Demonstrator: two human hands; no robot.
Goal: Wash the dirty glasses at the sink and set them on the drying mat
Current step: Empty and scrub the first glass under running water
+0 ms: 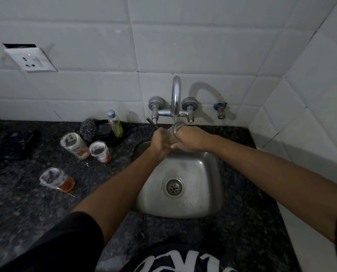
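Both hands meet over the back of the sink, right under the tap. A thin stream of water falls from the tap into a clear glass held between them. The left hand is curled tight around the left side of the glass. The right hand wraps the other side, with its fingers closed under the glass. The glass stands up, with its mouth just below the spout. Three more dirty glasses wait on the dark stone table to the left of the sink. The tall glass and the short glass stand close together, near the sink's left rim. The third glass sits nearer the person, well apart from them, with brown drink in its bottom. Behind them, by the wall, are a small bottle and a dark scrubber. The sink bowl below the hands is open down to the drain. A dark mat lies at the far left of the table.
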